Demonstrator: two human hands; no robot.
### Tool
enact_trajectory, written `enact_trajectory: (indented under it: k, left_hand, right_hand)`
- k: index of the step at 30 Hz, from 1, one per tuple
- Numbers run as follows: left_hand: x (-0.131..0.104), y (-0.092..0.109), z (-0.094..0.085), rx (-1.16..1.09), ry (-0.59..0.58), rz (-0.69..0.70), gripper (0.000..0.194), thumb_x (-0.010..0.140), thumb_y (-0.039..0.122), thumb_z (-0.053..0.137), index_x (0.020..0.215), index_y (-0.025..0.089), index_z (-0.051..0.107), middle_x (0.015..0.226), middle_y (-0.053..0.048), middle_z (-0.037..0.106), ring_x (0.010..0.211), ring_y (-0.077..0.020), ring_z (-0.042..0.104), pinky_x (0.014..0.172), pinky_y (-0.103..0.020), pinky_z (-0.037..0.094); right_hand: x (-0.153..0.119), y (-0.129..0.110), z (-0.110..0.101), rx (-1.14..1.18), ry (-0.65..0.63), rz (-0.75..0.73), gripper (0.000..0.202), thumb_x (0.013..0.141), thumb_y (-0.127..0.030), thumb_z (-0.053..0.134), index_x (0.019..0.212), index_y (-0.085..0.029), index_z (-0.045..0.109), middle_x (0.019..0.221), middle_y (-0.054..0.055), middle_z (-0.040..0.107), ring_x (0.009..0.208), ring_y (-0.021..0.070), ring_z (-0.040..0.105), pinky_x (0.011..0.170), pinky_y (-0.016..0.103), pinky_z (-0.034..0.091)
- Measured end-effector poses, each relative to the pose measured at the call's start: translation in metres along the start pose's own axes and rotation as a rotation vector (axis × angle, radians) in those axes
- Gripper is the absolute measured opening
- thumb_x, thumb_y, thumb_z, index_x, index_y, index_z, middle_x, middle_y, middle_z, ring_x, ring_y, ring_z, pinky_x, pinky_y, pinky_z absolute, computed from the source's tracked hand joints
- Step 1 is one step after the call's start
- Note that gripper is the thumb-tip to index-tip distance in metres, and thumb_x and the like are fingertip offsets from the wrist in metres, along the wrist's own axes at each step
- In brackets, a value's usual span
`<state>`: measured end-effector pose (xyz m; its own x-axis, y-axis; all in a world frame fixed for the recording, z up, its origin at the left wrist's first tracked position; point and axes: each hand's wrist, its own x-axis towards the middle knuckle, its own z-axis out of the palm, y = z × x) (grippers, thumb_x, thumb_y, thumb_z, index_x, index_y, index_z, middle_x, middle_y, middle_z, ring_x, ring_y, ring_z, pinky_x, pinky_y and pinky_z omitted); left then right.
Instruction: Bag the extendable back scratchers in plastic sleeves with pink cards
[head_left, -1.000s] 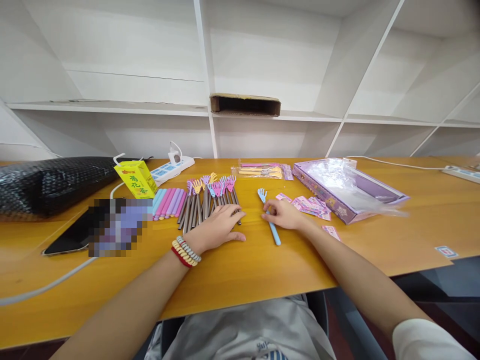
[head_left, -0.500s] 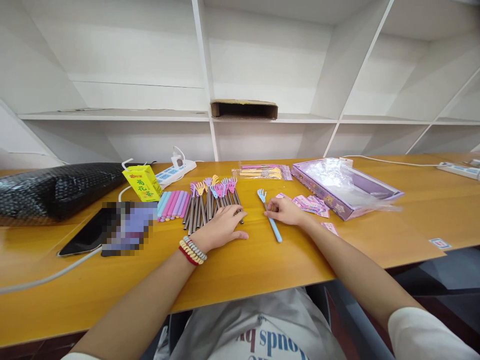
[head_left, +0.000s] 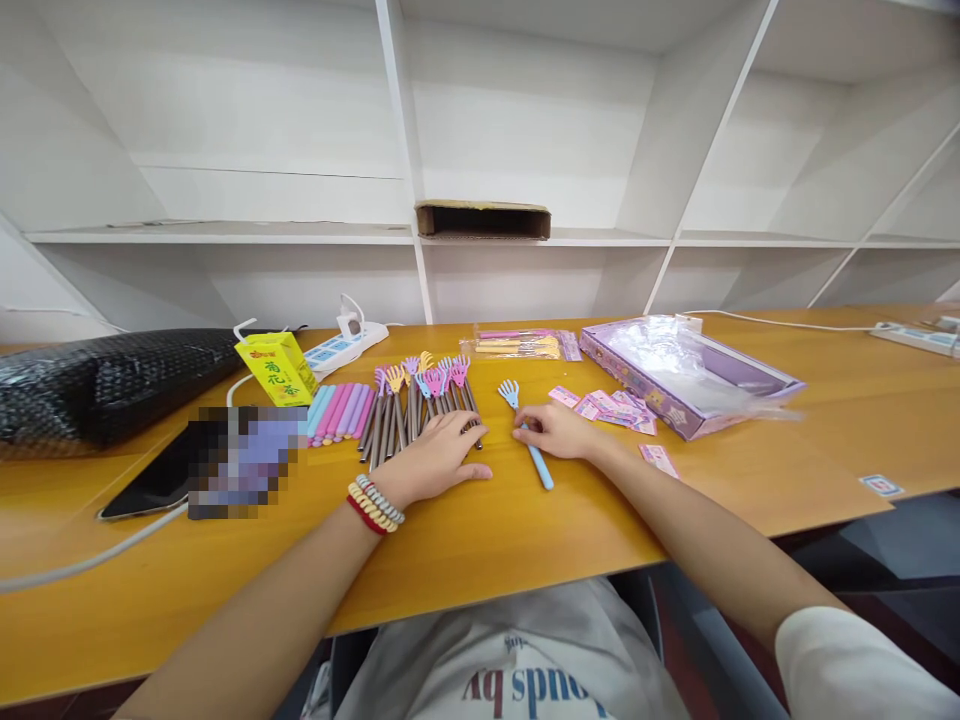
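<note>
My right hand [head_left: 553,430] pinches a back scratcher [head_left: 538,466] by its metal shaft; it has a light-blue claw head and a light-blue handle. Under and beyond my left hand [head_left: 439,458] lie several back scratcher rods [head_left: 390,420] with purple, yellow, blue and pink claw heads and bare metal shafts. The left hand rests palm down with its fingers stretched and thumb apart. To the left of the rods is a row of blue, pink and purple handles [head_left: 341,410]. Small pink printed cards [head_left: 616,408] are scattered beyond my right hand.
A purple box [head_left: 675,422] with clear plastic in it stands at the right. Bagged back scratchers [head_left: 517,345] lie at the back. On the left are a yellow drink carton [head_left: 277,368], a power strip [head_left: 346,348], a phone [head_left: 150,480] and a black bubble-wrapped bundle [head_left: 112,385].
My right hand has moved slightly left with the blue back scratcher, and its claw head has turned to show more broadly. The left hand keeps nearly the same place over the rods.
</note>
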<state>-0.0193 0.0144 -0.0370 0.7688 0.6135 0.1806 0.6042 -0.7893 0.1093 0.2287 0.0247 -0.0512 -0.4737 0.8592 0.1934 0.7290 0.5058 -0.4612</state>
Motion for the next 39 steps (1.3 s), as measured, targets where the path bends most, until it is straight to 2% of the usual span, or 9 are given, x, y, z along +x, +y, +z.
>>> enact_trajectory:
  k: [5,11,15,18,21,24,26,34,39]
  left_hand:
    - [-0.001,0.0,0.0,0.024,-0.012,-0.01,0.058,0.083,0.058,0.04,0.126,0.019,0.045,0.128,-0.013,0.042,0.12,-0.0286,0.037,0.1,-0.044,0.03]
    - [-0.001,0.001,-0.001,0.006,-0.029,-0.011,0.058,0.083,0.058,0.039,0.126,0.019,0.046,0.127,-0.012,0.043,0.119,-0.0278,0.039,0.099,-0.043,0.031]
    - [-0.001,0.0,0.0,-0.007,-0.017,-0.002,0.053,0.085,0.055,0.04,0.124,0.02,0.047,0.127,-0.012,0.043,0.119,-0.0274,0.039,0.1,-0.043,0.031]
    - [-0.002,0.005,-0.003,-0.023,0.015,0.03,0.046,0.086,0.047,0.044,0.123,0.02,0.047,0.126,-0.012,0.045,0.12,-0.0272,0.038,0.1,-0.043,0.03]
    - [-0.001,0.016,-0.007,-0.065,0.02,0.128,0.039,0.085,0.031,0.047,0.123,0.022,0.048,0.122,-0.01,0.05,0.117,-0.0243,0.042,0.101,-0.042,0.03]
    - [-0.001,0.028,-0.01,-0.092,-0.028,0.227,0.047,0.076,0.012,0.046,0.121,0.023,0.051,0.122,-0.008,0.051,0.116,-0.0216,0.045,0.102,-0.039,0.029]
    - [-0.001,0.033,-0.01,-0.083,-0.049,0.242,0.053,0.07,0.008,0.046,0.12,0.024,0.054,0.124,-0.008,0.051,0.116,-0.0225,0.045,0.102,-0.039,0.029]
    - [-0.002,0.032,-0.012,-0.082,-0.059,0.236,0.046,0.069,0.011,0.049,0.108,0.027,0.064,0.119,-0.006,0.052,0.111,-0.0229,0.047,0.1,-0.038,0.029]
    - [-0.002,0.031,-0.016,-0.091,-0.086,0.219,0.033,0.074,0.021,0.052,0.104,0.026,0.066,0.102,-0.005,0.057,0.094,-0.0196,0.054,0.092,-0.037,0.033]
  right_hand:
    - [-0.002,-0.01,-0.001,0.03,-0.07,-0.076,0.031,0.084,-0.042,0.05,0.096,-0.018,0.065,0.071,0.001,0.063,0.061,0.0099,0.052,0.059,0.021,0.034]
    - [-0.001,-0.007,0.002,0.044,-0.087,-0.097,0.027,0.081,-0.021,0.049,0.101,-0.017,0.066,0.078,0.002,0.067,0.065,0.0116,0.055,0.065,0.022,0.039]
    - [0.0,-0.005,0.002,0.053,-0.067,-0.073,0.027,0.08,-0.021,0.05,0.101,-0.015,0.065,0.073,0.002,0.065,0.062,0.0115,0.053,0.063,0.022,0.039]
    - [0.0,-0.006,0.0,0.061,-0.072,-0.072,0.025,0.08,-0.022,0.052,0.1,-0.014,0.065,0.07,0.002,0.064,0.059,0.0106,0.052,0.061,0.022,0.038]
    - [0.0,-0.008,-0.001,0.059,-0.085,-0.104,0.023,0.081,-0.023,0.053,0.098,-0.014,0.066,0.072,0.002,0.064,0.061,0.0105,0.052,0.061,0.022,0.038]
    - [0.0,-0.008,-0.001,0.047,-0.072,-0.122,0.023,0.082,-0.025,0.052,0.097,-0.014,0.066,0.076,0.004,0.065,0.064,0.011,0.053,0.063,0.022,0.038]
    - [0.001,-0.008,-0.001,0.045,-0.066,-0.123,0.024,0.083,-0.026,0.051,0.098,-0.014,0.065,0.077,0.004,0.065,0.065,0.011,0.053,0.064,0.022,0.039]
    - [0.001,0.006,-0.005,-0.018,-0.047,-0.083,0.025,0.079,-0.017,0.051,0.101,-0.014,0.064,0.073,0.003,0.064,0.062,0.0114,0.052,0.063,0.023,0.038]
    - [0.003,0.019,-0.009,-0.136,-0.013,-0.033,0.028,0.08,-0.016,0.051,0.105,-0.016,0.064,0.078,0.004,0.065,0.068,0.0134,0.054,0.069,0.025,0.039]
